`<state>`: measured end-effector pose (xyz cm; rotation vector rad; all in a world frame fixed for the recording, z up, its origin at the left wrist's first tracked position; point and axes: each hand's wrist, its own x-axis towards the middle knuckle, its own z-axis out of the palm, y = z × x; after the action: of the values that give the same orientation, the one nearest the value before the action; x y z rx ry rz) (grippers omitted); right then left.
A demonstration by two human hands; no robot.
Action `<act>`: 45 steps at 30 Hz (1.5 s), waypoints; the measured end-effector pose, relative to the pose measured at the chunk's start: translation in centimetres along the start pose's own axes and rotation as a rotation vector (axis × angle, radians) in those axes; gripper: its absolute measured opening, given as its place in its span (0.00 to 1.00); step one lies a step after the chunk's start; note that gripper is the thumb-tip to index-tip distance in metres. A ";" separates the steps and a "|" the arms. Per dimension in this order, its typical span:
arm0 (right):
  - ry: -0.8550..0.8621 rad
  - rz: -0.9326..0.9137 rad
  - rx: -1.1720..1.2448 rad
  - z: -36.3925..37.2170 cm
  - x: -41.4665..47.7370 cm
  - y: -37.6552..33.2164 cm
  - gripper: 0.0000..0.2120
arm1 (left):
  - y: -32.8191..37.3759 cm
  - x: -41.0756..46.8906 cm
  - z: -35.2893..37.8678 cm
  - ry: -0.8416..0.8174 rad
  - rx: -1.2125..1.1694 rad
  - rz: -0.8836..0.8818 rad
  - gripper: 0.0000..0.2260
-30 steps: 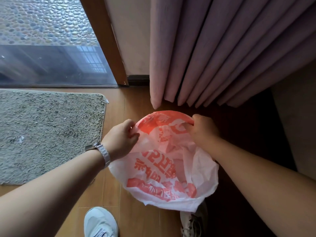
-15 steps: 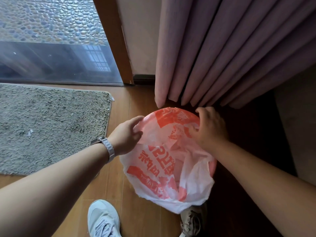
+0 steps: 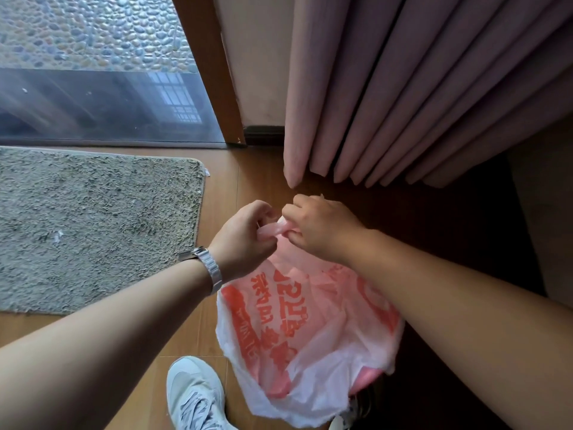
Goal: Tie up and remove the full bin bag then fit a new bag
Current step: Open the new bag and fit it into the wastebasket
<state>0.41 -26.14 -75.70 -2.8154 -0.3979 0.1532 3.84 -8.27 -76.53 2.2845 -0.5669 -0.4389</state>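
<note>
A white plastic bin bag [image 3: 297,336] with orange print sits in a pink bin [image 3: 370,378], of which only a sliver of rim shows at the lower right. My left hand [image 3: 245,237] and my right hand [image 3: 319,231] meet above the bag's far edge. Both pinch a twisted strip of the bag's plastic [image 3: 274,228] stretched between them. A metal watch [image 3: 207,268] is on my left wrist. The bag's contents are hidden.
A grey shaggy mat [image 3: 93,225] lies on the wooden floor to the left. Pink curtains [image 3: 403,97] hang just beyond the hands, with a glass door [image 3: 93,97] and wooden frame [image 3: 214,72] behind. My white shoe [image 3: 192,395] stands beside the bag.
Both hands left the bag's rim on either side and came together at its far edge, gathering the plastic into a twisted strip. The view tilted so the bag sits lower.
</note>
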 end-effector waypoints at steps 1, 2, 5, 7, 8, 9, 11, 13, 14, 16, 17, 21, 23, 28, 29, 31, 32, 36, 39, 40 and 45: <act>-0.019 0.018 0.015 0.1 -0.3 0.3 0.07 | 0.0 0.0 0.0 -0.014 0.028 0.023 0.14; -0.037 0.042 0.024 0.2 -0.6 0.6 0.08 | 0.1 -0.1 0.1 -0.028 0.065 0.049 0.14; -0.095 0.156 0.039 0.0 -1.7 2.4 0.09 | 0.1 -0.6 0.1 -0.036 0.239 0.155 0.17; -0.117 0.241 0.033 -0.1 -2.5 3.4 0.12 | -0.3 -0.8 0.1 -0.008 0.433 0.263 0.18; -0.122 0.283 0.027 -0.1 -2.9 3.8 0.13 | -0.5 -0.8 0.2 0.005 0.488 0.299 0.18; -0.127 0.322 0.021 0.1 -3.3 4.1 0.15 | -0.6 -0.8 0.3 0.009 0.503 0.316 0.18; -0.138 0.385 0.020 0.5 -4.1 4.6 0.17 | -0.8 -0.8 0.7 0.000 0.479 0.314 0.16; -0.136 0.430 0.051 0.8 -4.8 5.0 0.17 | -0.7 -0.9 1.1 -0.022 0.421 0.273 0.14; -0.127 0.457 0.082 0.9 -5.2 5.2 0.16 | -0.7 -0.9 1.2 -0.039 0.372 0.231 0.13; -0.104 0.527 0.146 0.9 -6.0 5.7 0.17 | -0.5 -0.8 1.4 -0.090 0.267 0.124 0.12; -0.093 0.561 0.163 0.9 -6.3 5.9 0.17 | -0.5 -0.6 1.6 -0.107 0.222 0.067 0.12; 0.000 0.703 0.228 0.8 -7.7 6.7 0.17 | -0.4 -0.1 1.7 -0.125 0.123 -0.064 0.12; 0.026 0.749 0.242 0.7 -8.1 6.9 0.16 | -0.3 0.1 1.8 -0.128 0.106 -0.082 0.10; 0.060 0.791 0.259 1.0 -8.7 7.3 0.17 | -0.7 0.1 1.7 -0.145 0.058 -0.138 0.13; 0.067 0.805 0.258 1.1 -8.7 7.4 0.18 | -0.9 0.1 1.5 -0.158 0.052 -0.140 0.14; 0.074 0.852 0.263 1.2 -8.7 7.5 0.19 | -1.3 0.1 1.2 -0.174 0.033 -0.140 0.15; 0.068 0.876 0.267 1.1 -8.6 7.6 0.19 | -1.5 0.1 1.1 -0.174 0.031 -0.134 0.15; -0.038 0.846 0.166 0.6 -7.8 7.6 0.17 | -1.6 0.1 1.0 -0.171 0.037 -0.114 0.13; 0.042 0.568 0.000 -0.7 -6.1 6.3 0.25 | -1.3 0.2 0.8 -0.192 0.041 -0.107 0.09; 0.071 0.438 -0.016 -1.2 -5.4 5.5 0.27 | -1.1 0.4 0.7 -0.196 0.031 -0.098 0.08; -0.121 -0.003 -0.053 -1.3 -1.7 0.6 0.20 | -0.2 0.6 0.4 -0.235 -0.097 -0.110 0.06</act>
<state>-0.83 -27.56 -74.53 -2.8664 -0.4390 0.3185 4.23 -8.67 -77.06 2.1923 -0.5235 -0.7791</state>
